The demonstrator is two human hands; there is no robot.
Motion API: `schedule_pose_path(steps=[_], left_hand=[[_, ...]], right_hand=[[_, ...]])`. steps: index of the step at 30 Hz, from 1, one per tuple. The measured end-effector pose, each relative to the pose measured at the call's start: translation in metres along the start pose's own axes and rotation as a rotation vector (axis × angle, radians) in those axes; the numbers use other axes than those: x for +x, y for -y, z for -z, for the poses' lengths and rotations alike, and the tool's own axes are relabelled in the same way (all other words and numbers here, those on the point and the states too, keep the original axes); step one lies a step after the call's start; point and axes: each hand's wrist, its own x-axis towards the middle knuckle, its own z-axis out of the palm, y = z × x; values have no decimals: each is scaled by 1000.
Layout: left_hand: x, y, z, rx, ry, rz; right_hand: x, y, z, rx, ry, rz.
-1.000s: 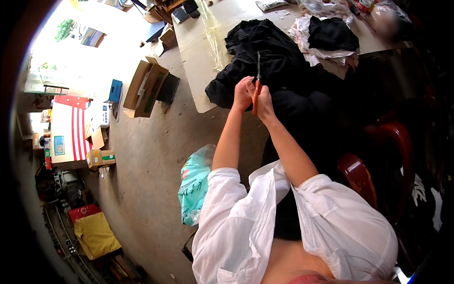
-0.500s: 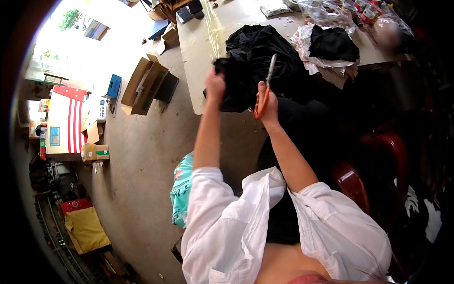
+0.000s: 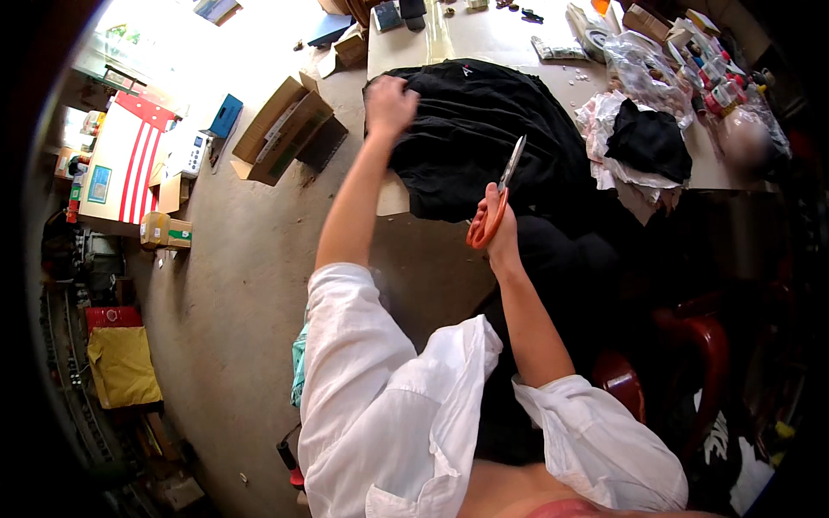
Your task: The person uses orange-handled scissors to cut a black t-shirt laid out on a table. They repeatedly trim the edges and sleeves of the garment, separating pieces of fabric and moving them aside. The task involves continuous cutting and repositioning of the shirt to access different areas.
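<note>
Left arm: stretched way out forward and a bit to the left, the left hand (image 3: 391,105) up at the far left part of the black cloth (image 3: 475,112), back of the hand facing the camera.
Left fingers: curled down, not spread, touching the cloth; the tips are hidden, so honestly can't tell if they're pinching it.
Right arm: bent more and closer to the body, the right hand (image 3: 501,229) just in front of the cloth's near edge.
Right fingers: wrapped round the orange handles of the scissors (image 3: 513,166), thumb up along the top, so that grip's pretty solid.
Scissors: blades aimed away from the person, leaning a little right, tip over the cloth in this view; they look together or nearly so.
Black cloth: laid out in loose wrinkles on the pale table (image 3: 509,52), with a small light mark near its far edge, near side hanging over the table edge.
Right of that: a crumpled pale cloth (image 3: 600,129) with a black piece (image 3: 649,142) on top, clear plastic bag (image 3: 639,65) just behind.
</note>
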Motion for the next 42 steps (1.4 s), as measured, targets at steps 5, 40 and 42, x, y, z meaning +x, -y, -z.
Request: schedule_pose_path(steps=[5, 40, 42], left_hand=[[-27, -70, -79, -1, 77, 94], [58, -59, -77, -241, 2, -154], [-16, -76, -27, -269, -67, -1]], right_hand=[[-23, 3, 9, 112, 79, -134], [132, 127, 54, -334, -110, 377], [133, 126, 62, -384, -90, 412]])
